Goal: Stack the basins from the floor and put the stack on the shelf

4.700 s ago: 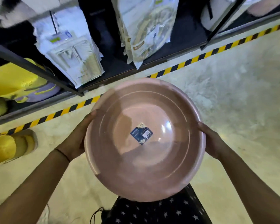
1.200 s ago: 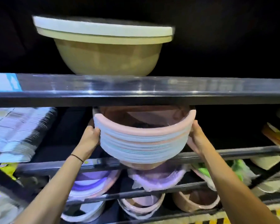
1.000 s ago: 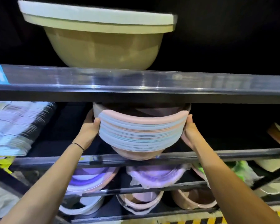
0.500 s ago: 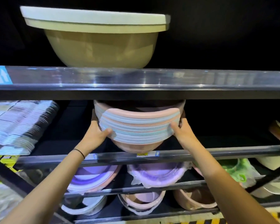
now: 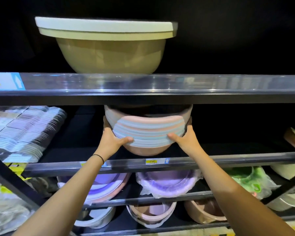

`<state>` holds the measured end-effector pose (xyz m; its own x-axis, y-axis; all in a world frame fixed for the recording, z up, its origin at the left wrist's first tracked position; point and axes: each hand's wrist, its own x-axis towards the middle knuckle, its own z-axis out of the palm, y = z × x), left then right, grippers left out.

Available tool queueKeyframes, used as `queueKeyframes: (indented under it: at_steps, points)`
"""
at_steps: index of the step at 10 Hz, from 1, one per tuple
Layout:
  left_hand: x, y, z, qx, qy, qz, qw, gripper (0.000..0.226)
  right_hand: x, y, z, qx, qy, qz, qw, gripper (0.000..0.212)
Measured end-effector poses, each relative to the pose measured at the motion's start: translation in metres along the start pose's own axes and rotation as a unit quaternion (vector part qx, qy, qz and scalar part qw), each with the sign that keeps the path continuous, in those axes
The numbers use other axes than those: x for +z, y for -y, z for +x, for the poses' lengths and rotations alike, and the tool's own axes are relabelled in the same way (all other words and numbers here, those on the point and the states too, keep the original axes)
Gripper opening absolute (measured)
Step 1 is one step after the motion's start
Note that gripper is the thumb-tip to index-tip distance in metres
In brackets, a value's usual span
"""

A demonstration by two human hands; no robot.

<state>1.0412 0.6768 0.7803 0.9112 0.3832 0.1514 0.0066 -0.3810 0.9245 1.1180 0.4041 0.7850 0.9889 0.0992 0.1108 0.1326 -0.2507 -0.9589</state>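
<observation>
Your left hand (image 5: 111, 141) and right hand (image 5: 186, 139) clasp the stack (image 5: 147, 133) of basins from either side, thumbs pressed on the front rims, fingers wrapped behind out of sight. The stack sits at frame centre, inside the middle shelf (image 5: 228, 160) bay, its top rim tucked just under the upper shelf edge at 12 o'clock. Whether its pink base touches the shelf board is hard to tell; shadow hides the contact. A price tag (image 5: 151, 161) lies on the shelf lip at 6 o'clock from the stack. A large beige basin (image 5: 109, 55) stands on the upper shelf, straight above. Packed white goods (image 5: 22, 132) lie at 9 o'clock. Purple basins (image 5: 167, 183) rest one tier down.
</observation>
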Motion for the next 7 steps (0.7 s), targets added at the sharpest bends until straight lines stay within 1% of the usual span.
queueKeyframes:
  at_steps: [1,2,3,4,5,6,7]
  points:
    - [0.004,0.01,-0.008,0.003,0.009,0.031,0.999,0.085,0.0,-0.02,-0.005,0.014,0.035,-0.036,0.999,0.062]
    - [0.01,0.015,-0.013,0.009,0.007,0.012,1.0,0.081,0.006,-0.026,-0.013,0.017,0.022,-0.031,0.999,0.07]
    - [0.011,0.018,-0.021,-0.005,0.007,0.034,0.999,0.079,0.013,-0.023,-0.027,0.004,0.042,-0.04,0.998,0.091]
    - [0.013,0.021,-0.034,-0.01,0.011,0.045,0.999,0.106,0.016,-0.019,-0.028,-0.006,0.033,-0.049,0.998,0.086]
    - [0.012,0.018,-0.045,-0.023,0.004,0.065,0.998,0.113,0.017,-0.007,-0.028,-0.013,0.005,-0.049,0.999,0.072]
    - [0.009,0.021,-0.06,-0.051,-0.023,0.073,0.996,0.109,0.015,-0.009,-0.03,-0.026,0.013,-0.084,0.996,0.069]
    - [0.006,0.019,-0.084,-0.06,-0.047,0.104,0.992,0.093,0.008,-0.014,-0.037,-0.017,0.039,-0.143,0.989,0.076]
